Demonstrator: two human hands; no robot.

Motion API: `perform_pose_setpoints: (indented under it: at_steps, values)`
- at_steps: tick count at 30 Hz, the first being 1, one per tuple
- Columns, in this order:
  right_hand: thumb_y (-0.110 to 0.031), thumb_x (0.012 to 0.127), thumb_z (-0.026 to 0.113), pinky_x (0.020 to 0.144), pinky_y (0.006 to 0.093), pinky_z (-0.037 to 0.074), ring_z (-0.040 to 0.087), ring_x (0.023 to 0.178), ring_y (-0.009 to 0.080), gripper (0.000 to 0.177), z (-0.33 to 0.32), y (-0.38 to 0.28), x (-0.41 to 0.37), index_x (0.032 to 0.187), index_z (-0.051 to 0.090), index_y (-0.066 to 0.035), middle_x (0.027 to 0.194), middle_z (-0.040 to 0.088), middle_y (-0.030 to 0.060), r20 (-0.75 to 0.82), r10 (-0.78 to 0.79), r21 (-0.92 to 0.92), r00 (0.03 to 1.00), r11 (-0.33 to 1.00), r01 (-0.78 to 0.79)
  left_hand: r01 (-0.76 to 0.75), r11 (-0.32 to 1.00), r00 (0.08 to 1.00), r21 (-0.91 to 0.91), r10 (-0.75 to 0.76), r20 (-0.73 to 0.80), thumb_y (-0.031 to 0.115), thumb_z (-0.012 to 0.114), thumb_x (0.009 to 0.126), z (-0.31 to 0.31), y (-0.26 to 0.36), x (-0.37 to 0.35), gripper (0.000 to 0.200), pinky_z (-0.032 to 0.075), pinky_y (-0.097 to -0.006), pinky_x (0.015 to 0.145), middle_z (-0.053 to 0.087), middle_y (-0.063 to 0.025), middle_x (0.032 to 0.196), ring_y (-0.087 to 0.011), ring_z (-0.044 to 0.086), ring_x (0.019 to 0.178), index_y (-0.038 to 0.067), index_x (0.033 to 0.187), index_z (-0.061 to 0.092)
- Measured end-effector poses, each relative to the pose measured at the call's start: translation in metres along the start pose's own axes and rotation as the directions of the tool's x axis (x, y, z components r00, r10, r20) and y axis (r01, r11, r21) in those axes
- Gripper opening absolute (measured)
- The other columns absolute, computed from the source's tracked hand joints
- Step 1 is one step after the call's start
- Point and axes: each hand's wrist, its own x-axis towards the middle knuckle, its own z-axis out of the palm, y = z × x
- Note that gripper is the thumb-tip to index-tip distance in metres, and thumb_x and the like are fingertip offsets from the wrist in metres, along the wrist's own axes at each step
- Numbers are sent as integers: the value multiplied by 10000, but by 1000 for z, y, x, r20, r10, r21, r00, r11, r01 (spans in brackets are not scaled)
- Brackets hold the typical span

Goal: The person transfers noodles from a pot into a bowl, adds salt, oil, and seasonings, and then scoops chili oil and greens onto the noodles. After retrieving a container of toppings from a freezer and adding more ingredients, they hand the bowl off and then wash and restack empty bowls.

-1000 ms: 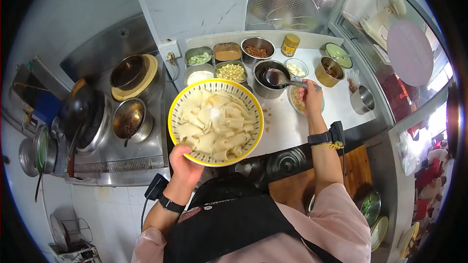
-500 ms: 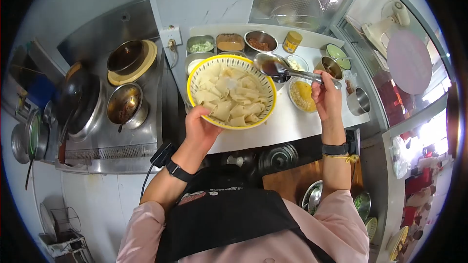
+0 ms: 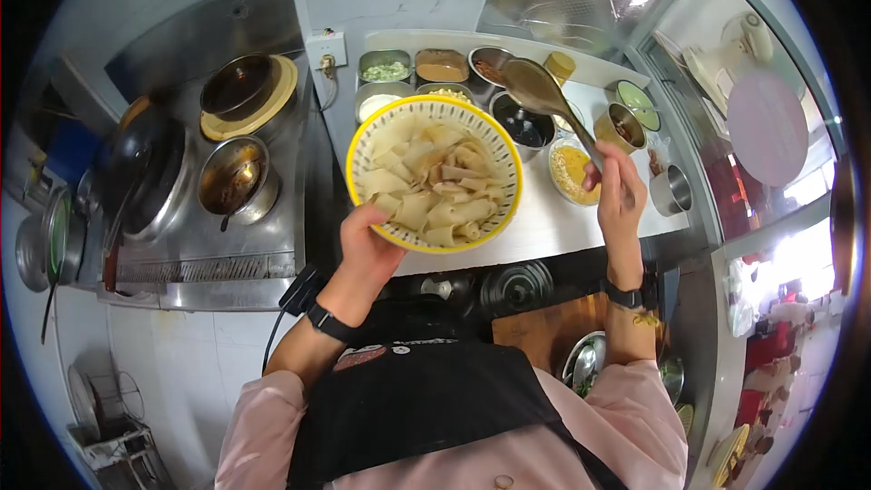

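Note:
My left hand (image 3: 372, 252) grips the near left edge of a yellow-rimmed bowl (image 3: 439, 246) patterned with dark dashes, its thumb over the rim. Wide flat noodles (image 3: 422, 186) fill the bowl, with a brownish patch near their middle. Closed round a ladle's handle, my right hand (image 3: 621, 183) is over the right part of the counter. The metal ladle (image 3: 535, 86) points up and left, its head above the row of containers and clear of the bowl. Just right of the bowl stands a pot of dark sauce (image 3: 522, 121).
Behind the bowl are trays of chopped greens (image 3: 385, 69) and brown paste (image 3: 442, 70). A bowl of yellow crumbs (image 3: 573, 172) and a steel cup (image 3: 670, 191) stand to the right. A stove (image 3: 209, 254) with a wok and pots is at left.
The ladle has swung up and away from the bowl's right edge, its head now higher. A brown patch shows on the noodles. My left hand keeps the bowl.

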Motion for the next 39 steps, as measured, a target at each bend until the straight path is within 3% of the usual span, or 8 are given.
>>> perform_pose_setpoints:
  at_steps: [5,7,9,11,18,33,37,39]
  values:
    - [-88,836,498,548,228,439,537,563,106,171,1,66,21,980,569,-28,738,588,86,41,75,-359,996,932,-55,-51,998,992,41,55,-110,169,447,528,-6,7,-24,726,294,-428,981,408,-173,1227,-329,390,1134,-8,1224,344]
    - [-130,833,513,554,252,453,552,559,132,169,6,99,24,965,573,-43,773,600,99,265,-307,-573,914,713,406,-98,994,981,57,106,-161,165,447,528,-13,11,-34,725,300,-426,977,410,-178,1224,-331,394,1127,-9,1225,345]
    - [-168,845,498,541,266,454,551,547,132,171,11,107,22,952,574,-59,742,590,102,257,-282,-557,924,738,380,-108,992,976,71,119,-180,165,446,527,-21,14,-45,719,301,-427,975,415,-180,1218,-331,399,1121,-8,1220,353]
    - [-170,859,466,507,254,441,531,512,120,191,17,96,21,951,564,-33,689,574,97,56,261,-429,964,878,-213,-114,993,973,44,120,-196,165,445,529,-28,17,-55,711,303,-430,971,422,-176,1210,-331,404,1114,-4,1214,361]
    - [-165,866,426,413,196,405,468,449,91,182,4,140,24,944,504,-20,613,529,49,-204,631,502,749,724,-473,-113,994,966,10,112,-235,147,447,538,-31,21,-59,694,301,-429,968,427,-163,1207,-327,400,1113,3,1212,363]
    - [-176,887,422,428,198,383,471,465,94,234,18,1,24,986,502,21,639,547,71,68,506,560,860,694,-452,60,998,993,11,-58,-104,125,462,571,3,13,-11,659,343,-415,934,437,-146,1199,-296,434,1093,5,1210,360]
    - [-153,893,417,475,199,403,473,498,96,232,28,-21,5,1008,500,31,657,531,64,135,304,287,943,899,-331,62,997,998,-37,-63,-13,114,456,632,-2,11,-11,593,346,-417,931,446,-137,1195,-288,438,1094,-2,1207,363]
    - [-101,879,433,509,213,411,496,537,103,217,24,-17,1,1011,517,48,686,541,71,157,-90,80,983,994,78,55,998,998,-31,-55,-17,110,455,627,-3,11,-13,602,341,-420,937,443,-139,1199,-292,433,1099,-4,1210,360]
